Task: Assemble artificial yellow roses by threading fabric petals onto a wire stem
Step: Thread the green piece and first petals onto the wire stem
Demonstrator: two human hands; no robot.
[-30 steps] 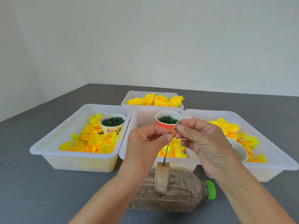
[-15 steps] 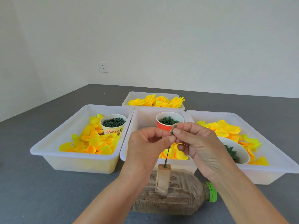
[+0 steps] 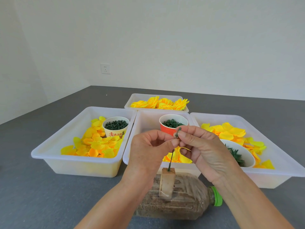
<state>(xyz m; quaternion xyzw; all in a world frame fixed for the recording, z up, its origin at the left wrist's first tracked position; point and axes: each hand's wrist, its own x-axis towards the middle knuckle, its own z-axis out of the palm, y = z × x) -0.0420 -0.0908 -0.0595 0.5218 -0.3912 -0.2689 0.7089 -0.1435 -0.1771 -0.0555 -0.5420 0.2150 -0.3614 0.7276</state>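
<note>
Translucent white plastic bins (image 3: 79, 160), smooth; matt grey surface (image 3: 33, 195); a clear glossy plastic bottle (image 3: 184, 204); a rough wooden block (image 3: 167, 182); paper cups (image 3: 165, 128).

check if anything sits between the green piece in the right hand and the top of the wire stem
Nothing visible does. The right hand pinches the small green piece just above the wire stem, which stands in the block on the bottle. The left hand pinches the stem's top, so its fingertips hide the very tip.
</note>
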